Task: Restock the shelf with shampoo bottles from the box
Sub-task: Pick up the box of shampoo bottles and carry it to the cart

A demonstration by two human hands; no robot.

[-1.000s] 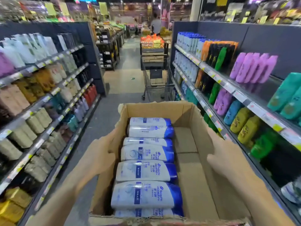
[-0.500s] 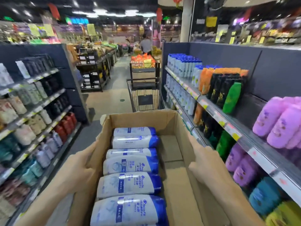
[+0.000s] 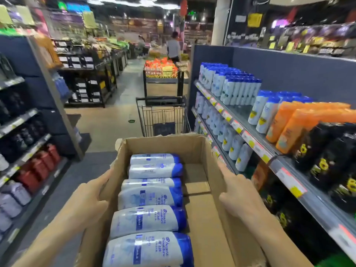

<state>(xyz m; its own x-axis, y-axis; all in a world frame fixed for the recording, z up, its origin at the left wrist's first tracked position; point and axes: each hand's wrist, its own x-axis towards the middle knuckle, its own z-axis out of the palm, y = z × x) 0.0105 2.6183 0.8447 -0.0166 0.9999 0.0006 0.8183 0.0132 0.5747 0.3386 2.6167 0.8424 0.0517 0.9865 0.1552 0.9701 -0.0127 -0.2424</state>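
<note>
An open cardboard box (image 3: 200, 149) is carried in front of me, low in the middle of the view. Several white shampoo bottles with blue caps (image 3: 150, 220) lie on their sides in a row along its left half; its right half is bare cardboard. My left hand (image 3: 87, 201) presses flat against the box's left wall. My right hand (image 3: 240, 195) grips the right wall, fingers pointing forward. On the right, a shelf (image 3: 238, 128) holds matching white and blue bottles (image 3: 231, 83) standing upright further down the aisle.
A wire shopping cart (image 3: 162, 116) stands in the aisle just beyond the box. Orange bottles (image 3: 300, 120) and black bottles (image 3: 327, 151) fill the near right shelf. Stocked shelves (image 3: 28, 151) line the left side. A person (image 3: 173, 48) stands far down the aisle.
The view has moved forward along the aisle with the box. The purple and green bottles on the right have passed out of view; the white and blue ones are closer.
</note>
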